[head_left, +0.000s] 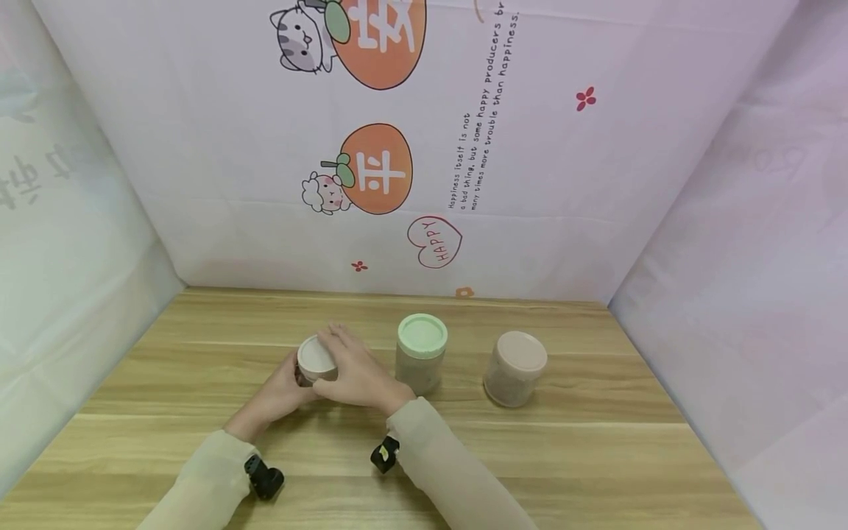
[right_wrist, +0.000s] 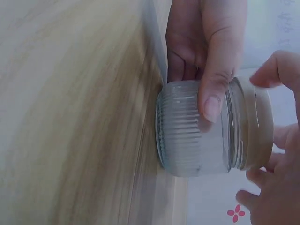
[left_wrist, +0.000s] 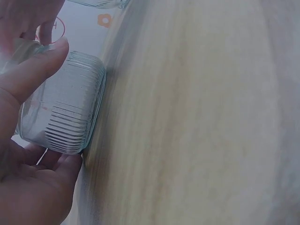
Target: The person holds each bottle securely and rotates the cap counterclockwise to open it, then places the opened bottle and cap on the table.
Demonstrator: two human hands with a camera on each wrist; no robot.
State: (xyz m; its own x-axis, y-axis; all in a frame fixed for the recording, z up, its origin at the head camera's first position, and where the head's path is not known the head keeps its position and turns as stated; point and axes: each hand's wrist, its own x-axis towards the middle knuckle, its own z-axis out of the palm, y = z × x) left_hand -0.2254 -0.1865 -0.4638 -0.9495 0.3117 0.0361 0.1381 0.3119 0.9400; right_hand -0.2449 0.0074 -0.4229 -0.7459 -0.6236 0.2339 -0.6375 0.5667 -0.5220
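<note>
A clear ribbed glass jar (right_wrist: 187,145) stands on the wooden table at the left. My left hand (head_left: 285,386) grips its body, the thumb lying along one side and the fingers round the other. On top sits a pale lid (head_left: 315,354), with glass threads showing just below its edge in the right wrist view. Fingers and thumb of my right hand (head_left: 358,372) curl round this lid from above. In the left wrist view the glass wall (left_wrist: 75,103) shows below the left thumb, while the lid is mostly hidden.
Right of my hands stands a jar with a green lid (head_left: 422,335), close to the right wrist. Farther right is a jar with a pinkish-beige lid (head_left: 522,352). A printed white cloth (head_left: 530,243) hangs behind the wooden table (head_left: 596,456), with more cloth at both sides.
</note>
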